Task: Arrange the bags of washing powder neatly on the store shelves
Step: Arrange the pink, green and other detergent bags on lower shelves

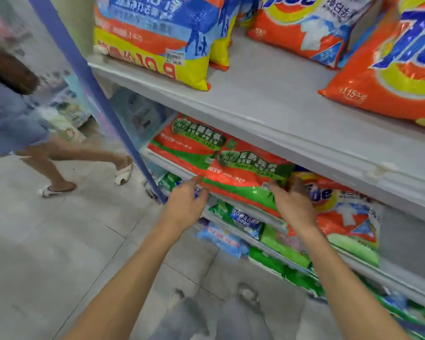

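On the middle shelf [402, 274], an orange-and-green washing powder bag [241, 179] lies at the front edge. The left hand [184, 204] grips its left corner and the right hand [293, 204] its right edge, fingers curled round it.

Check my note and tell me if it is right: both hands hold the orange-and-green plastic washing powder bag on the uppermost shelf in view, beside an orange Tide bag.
Only the shelf is wrong. In the head view, the left hand and right hand hold the orange-and-green plastic washing powder bag on the lower grey shelf, under the uppermost grey shelf. The orange Tide bag is beside it.
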Tool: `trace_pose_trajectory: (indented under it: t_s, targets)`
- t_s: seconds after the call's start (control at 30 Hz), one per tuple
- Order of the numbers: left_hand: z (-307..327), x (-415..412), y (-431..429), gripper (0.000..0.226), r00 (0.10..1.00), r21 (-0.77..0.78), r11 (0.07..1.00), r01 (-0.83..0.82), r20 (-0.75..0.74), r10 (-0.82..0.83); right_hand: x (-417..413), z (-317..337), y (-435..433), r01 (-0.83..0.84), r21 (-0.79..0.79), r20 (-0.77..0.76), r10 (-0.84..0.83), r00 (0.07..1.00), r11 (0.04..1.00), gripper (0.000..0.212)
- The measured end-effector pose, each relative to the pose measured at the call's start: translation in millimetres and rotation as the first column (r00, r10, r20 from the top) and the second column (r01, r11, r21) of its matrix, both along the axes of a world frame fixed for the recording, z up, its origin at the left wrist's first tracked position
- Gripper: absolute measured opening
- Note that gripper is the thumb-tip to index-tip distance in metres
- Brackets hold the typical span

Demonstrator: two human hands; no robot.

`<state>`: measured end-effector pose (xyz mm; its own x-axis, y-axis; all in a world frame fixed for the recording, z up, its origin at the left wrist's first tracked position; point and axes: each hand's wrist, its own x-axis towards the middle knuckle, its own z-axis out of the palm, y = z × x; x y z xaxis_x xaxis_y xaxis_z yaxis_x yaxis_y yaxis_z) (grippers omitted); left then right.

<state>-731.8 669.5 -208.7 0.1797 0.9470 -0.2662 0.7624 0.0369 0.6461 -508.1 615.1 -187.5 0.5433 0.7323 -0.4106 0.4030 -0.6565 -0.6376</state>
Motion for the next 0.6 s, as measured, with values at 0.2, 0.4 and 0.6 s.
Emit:
trace_pose_trajectory:
  t_s: [0.2,0.4,0.6]
  targets:
    - [-9,-13,29,0.046,0.986,-0.001,0.991,0.134,0.096,-0.133,-14,-29,7,0.163,0.151,-0.047,-0.157,0.986,0.975,0.036]
    - [-39,-1,51,0.048,0.972,0.045,0.981,0.191,0.129,-0.195,-15,-52,14,0.197,0.196,0.033,-0.207,0.978,0.961,0.054]
    - [-70,27,71,0.060,0.980,0.046,0.989,0.143,0.135,-0.148,-13,-56,28,0.197,0.154,0.110,-0.215,0.970,0.968,0.099]
